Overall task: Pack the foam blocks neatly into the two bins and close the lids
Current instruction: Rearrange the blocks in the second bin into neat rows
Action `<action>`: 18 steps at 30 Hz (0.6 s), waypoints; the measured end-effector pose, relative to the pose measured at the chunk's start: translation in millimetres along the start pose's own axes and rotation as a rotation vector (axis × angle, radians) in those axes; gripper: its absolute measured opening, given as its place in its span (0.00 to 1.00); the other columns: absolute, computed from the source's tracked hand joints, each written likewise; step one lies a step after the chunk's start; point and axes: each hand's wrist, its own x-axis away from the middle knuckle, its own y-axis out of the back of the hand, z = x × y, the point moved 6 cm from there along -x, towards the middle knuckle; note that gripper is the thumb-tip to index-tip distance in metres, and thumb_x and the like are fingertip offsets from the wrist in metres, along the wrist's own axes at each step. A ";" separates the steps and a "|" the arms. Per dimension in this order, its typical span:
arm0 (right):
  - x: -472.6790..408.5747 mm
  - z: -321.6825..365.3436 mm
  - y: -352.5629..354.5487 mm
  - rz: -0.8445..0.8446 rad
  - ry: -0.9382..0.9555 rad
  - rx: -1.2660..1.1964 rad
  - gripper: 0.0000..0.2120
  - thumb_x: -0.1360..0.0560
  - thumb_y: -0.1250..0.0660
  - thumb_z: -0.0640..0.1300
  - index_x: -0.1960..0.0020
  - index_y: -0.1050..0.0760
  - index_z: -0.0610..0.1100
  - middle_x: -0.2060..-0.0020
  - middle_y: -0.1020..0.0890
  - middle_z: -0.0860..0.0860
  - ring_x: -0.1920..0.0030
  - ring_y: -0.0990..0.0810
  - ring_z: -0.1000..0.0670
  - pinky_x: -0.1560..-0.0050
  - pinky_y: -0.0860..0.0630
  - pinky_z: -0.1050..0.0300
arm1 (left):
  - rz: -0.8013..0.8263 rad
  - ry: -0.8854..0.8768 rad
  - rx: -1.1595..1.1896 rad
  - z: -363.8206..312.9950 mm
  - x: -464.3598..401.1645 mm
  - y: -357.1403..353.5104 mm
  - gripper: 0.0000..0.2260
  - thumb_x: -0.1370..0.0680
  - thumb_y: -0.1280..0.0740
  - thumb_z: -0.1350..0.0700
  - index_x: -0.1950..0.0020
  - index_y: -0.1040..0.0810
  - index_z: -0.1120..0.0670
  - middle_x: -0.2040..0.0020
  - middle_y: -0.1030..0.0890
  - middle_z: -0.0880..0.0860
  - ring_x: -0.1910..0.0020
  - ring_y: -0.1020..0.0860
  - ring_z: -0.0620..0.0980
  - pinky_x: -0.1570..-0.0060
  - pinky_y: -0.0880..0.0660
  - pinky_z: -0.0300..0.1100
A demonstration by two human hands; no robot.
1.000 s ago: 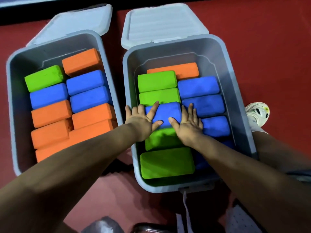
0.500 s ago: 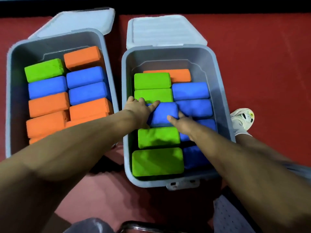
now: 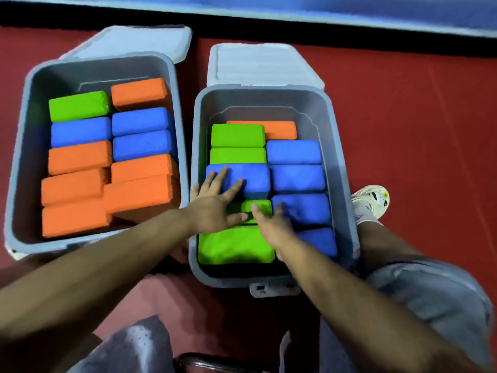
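Packing looks nearly finished. The left bin (image 3: 16,168) holds two rows of orange, blue and green blocks, though the near orange blocks (image 3: 107,200) sit crooked and overlapping, one riding higher than its neighbours, so that corner probably needs squaring before a lid would sit flat. The right bin (image 3: 341,162) is filled in two columns: green and a blue block (image 3: 252,179) on the left side, blue ones down the right, an orange block (image 3: 282,129) at the far end.

Both hands are inside the right bin, fingers spread and flat. The left hand (image 3: 215,203) presses on the blue block and reaches over a small green block (image 3: 255,207) that sits lower in a gap; the right hand (image 3: 271,227) lies with fingertips on that green block and the blue one beside it. Neither hand grips anything.

Left to do, by my reading: level the blocks, then close both lids. The left lid (image 3: 134,40) and right lid (image 3: 263,64) lie swung open behind their bins on the red floor.

Room is tight: the blocks in the right bin sit close to its walls, and the two bins stand just beside each other with a narrow gap. A latch (image 3: 274,288) juts from the right bin's near edge, and a shoe (image 3: 372,197) sits just beside its right wall
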 end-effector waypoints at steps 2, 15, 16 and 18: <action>27.1 -16.2 -16.1 0.011 -0.012 0.000 0.40 0.23 0.40 0.60 0.23 0.54 0.40 0.29 0.35 0.35 0.31 0.32 0.39 0.35 0.33 0.53 | 0.025 -0.088 -0.016 0.3 27.3 -26.3 0.53 0.44 0.66 0.17 0.23 0.62 0.41 0.21 0.63 0.52 0.22 0.60 0.55 0.25 0.53 0.58; 27.6 -35.6 -19.4 0.111 0.152 0.195 0.38 0.22 0.41 0.57 0.23 0.60 0.48 0.23 0.52 0.42 0.24 0.49 0.44 0.26 0.48 0.57 | 0.176 -0.087 -0.130 -13.0 34.1 -59.2 0.45 0.44 0.66 0.21 0.31 0.76 0.37 0.24 0.69 0.57 0.25 0.67 0.61 0.30 0.64 0.63; 27.6 -38.9 -21.2 0.130 0.155 0.170 0.39 0.23 0.40 0.59 0.23 0.60 0.49 0.23 0.52 0.42 0.24 0.48 0.44 0.26 0.47 0.57 | 0.194 -0.079 -0.153 -13.3 34.4 -61.7 0.43 0.43 0.64 0.21 0.35 0.78 0.35 0.24 0.70 0.57 0.25 0.66 0.61 0.30 0.64 0.63; 29.2 -44.2 -22.2 0.121 0.143 0.157 0.47 0.32 0.44 0.69 0.23 0.61 0.50 0.23 0.50 0.42 0.24 0.47 0.44 0.27 0.47 0.57 | 0.213 -0.043 -0.161 -11.0 32.8 -67.9 0.40 0.31 0.52 0.25 0.33 0.76 0.36 0.24 0.70 0.56 0.24 0.66 0.60 0.30 0.64 0.63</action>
